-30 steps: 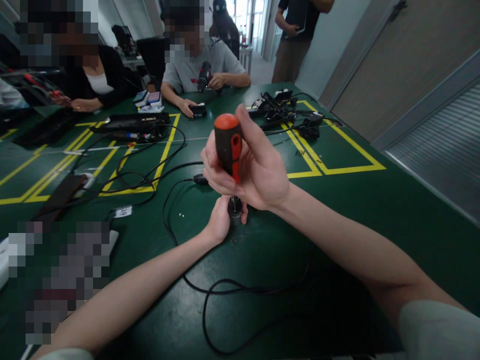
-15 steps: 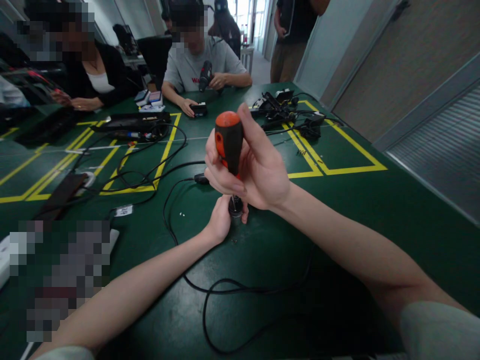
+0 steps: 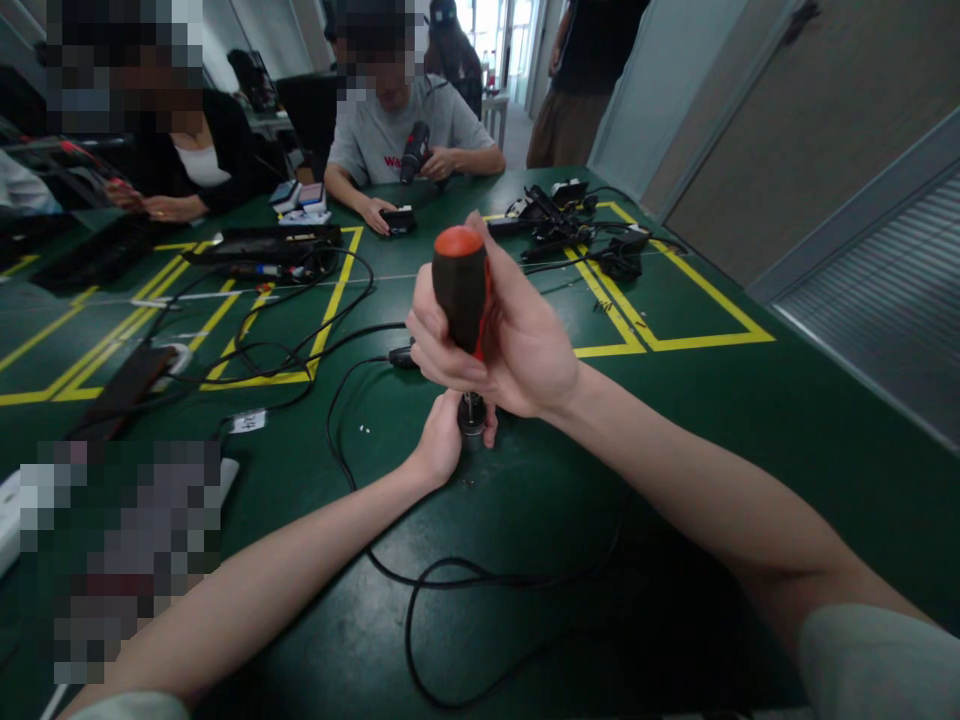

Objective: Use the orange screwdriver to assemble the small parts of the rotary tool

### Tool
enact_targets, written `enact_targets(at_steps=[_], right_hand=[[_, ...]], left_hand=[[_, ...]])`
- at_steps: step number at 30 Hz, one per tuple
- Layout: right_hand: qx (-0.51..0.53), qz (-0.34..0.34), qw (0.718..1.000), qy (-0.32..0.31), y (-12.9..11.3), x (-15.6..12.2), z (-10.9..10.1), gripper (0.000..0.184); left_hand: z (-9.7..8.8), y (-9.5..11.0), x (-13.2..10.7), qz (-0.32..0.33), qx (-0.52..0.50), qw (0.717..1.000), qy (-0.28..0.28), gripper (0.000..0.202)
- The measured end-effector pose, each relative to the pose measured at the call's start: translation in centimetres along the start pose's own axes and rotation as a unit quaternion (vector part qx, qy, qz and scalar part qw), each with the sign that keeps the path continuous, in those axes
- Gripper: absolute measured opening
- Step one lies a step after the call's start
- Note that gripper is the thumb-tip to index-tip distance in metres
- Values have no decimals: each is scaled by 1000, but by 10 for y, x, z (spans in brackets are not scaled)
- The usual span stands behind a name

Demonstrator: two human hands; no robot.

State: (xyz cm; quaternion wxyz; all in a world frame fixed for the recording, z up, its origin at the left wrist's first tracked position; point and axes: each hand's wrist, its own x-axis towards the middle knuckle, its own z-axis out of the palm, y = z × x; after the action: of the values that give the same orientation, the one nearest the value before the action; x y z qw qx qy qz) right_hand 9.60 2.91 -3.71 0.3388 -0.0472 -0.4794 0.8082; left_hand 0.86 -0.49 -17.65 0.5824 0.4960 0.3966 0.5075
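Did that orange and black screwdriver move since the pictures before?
Yes, the screwdriver has turned: the hole it showed is now out of view. I can't tell which way it spun. Against the yellow tape, it hardly shifted.

The bare right forearm (image 3: 697, 480) is stretched inward from the lower right, and the right hand (image 3: 525, 340) is held raised, its fingers (image 3: 450, 362) curled into a closed grip and its thumb (image 3: 495, 250) pointed upward. The bare left forearm (image 3: 277, 570) is extended from the lower left; the left hand (image 3: 439, 442) is placed lower, curved inward, partly hidden by the right.
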Motion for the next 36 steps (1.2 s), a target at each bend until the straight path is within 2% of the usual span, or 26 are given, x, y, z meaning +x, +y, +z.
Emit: enact_targets(at_steps=[5,10,14,18,23,29,33,36], right_hand=[[-18,-50,998,-27,0,-1,0,63],[-13,-108,992,-67,0,-5,-1,59],[-47,-80,991,-93,2,-2,-6,65],[-58,-56,994,-71,2,2,-8,68],[-28,-88,991,-100,2,0,-5,64],[-30,-56,996,-69,3,0,-5,71],[-40,-98,989,-105,4,3,-7,74],[-36,-112,987,-108,4,2,-6,70]], left_hand=[[-1,-1,0,9,-11,1000,-4,65],[0,1,0,8,-16,1000,-8,62],[-1,0,0,7,-16,1000,-8,60],[-1,-2,0,4,-17,1000,-10,64],[-2,-2,1,3,-19,1000,-10,64],[-2,-2,1,11,-20,1000,-12,56],[-1,-1,0,8,-22,1000,-9,58],[0,1,0,7,-20,1000,-6,60]])
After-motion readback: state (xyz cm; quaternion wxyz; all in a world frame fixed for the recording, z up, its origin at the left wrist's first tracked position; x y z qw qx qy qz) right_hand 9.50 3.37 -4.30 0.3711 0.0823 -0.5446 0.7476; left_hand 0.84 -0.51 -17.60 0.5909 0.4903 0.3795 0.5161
